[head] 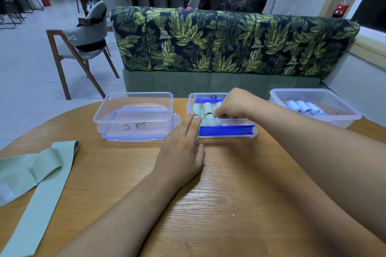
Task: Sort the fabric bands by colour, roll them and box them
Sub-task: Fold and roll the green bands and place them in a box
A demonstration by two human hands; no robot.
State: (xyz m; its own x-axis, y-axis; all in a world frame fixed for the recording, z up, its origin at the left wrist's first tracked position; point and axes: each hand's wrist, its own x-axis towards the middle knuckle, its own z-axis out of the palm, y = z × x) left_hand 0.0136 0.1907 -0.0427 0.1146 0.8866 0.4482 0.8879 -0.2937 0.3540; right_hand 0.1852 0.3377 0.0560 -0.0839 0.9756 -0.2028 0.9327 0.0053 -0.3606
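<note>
At centre frame, the right hand (234, 104) curls its fingers round a green roll (218, 105) in the middle box (227, 130), the left hand (181, 152) flat and released against its rim, while loose green bands (37, 173) lie lower left on the counter (229, 183), nearer that left hand

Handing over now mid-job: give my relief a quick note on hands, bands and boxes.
Left hand open, straight fingers touching the middle box at its near-left corner.
Right hand over that box, fingers curled down among the green rolls; whether it holds one is hidden.
Light blue rolls lie in the right box; left box holds none.
To do: unrolled green bands on the table need rolling and boxing.
</note>
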